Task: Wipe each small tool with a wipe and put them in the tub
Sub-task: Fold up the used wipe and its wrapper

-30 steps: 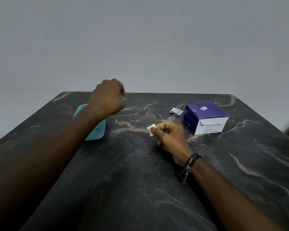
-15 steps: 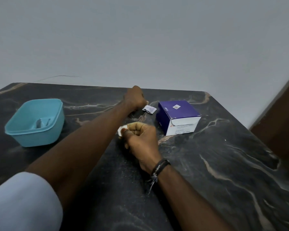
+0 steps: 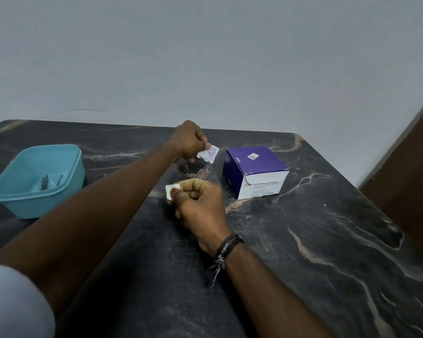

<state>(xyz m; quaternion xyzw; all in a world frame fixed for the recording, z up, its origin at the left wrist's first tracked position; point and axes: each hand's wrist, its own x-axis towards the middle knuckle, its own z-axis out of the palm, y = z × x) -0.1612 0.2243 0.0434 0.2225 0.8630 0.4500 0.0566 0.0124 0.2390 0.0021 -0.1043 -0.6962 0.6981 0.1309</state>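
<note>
A light blue tub (image 3: 66,172) stands at the left of the dark marble table (image 3: 315,252), with small dark tools (image 3: 45,183) lying inside it. My left hand (image 3: 188,141) reaches across the table and pinches a small white wipe packet (image 3: 208,154), lifted just off the surface beside the box. My right hand (image 3: 200,206) is closer to me, fingers curled, pinching a small white wipe (image 3: 170,191) between thumb and forefinger.
A purple and white box of wipes (image 3: 255,170) stands to the right of both hands. A grey wall runs behind the table's far edge. Something dark brown (image 3: 408,172) stands past the table's right edge.
My left hand left the tub, crossed to the right and picked up the wipe packet from the table. The view turned right. My right hand kept holding the wipe.
</note>
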